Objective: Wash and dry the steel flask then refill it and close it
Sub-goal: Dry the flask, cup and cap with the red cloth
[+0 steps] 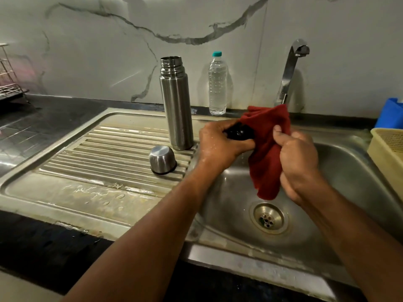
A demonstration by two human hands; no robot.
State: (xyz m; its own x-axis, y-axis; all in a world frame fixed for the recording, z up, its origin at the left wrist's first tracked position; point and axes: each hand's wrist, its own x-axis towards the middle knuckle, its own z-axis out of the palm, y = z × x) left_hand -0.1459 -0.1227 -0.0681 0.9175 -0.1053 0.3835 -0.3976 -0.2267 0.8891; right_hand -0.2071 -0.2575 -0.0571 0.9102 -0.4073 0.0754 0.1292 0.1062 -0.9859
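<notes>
The steel flask [177, 103] stands upright and uncapped on the ribbed drainboard [91, 162], just left of my hands. Its steel cup lid [162, 159] lies mouth-down in front of it. Over the sink basin, my left hand [220, 142] grips a small black stopper [238, 132], partly wrapped in a red cloth [267, 149]. My right hand [298, 162] holds the cloth bunched in its fingers, and the cloth's lower end hangs down toward the drain. Both hands look wet.
A clear water bottle [217, 83] with a teal cap stands against the marble wall. The tap [291, 68] rises behind the sink basin [340, 171]. A yellow basket [390, 149] and a blue box [391, 113] sit at right, a wire rack [8, 83] at far left.
</notes>
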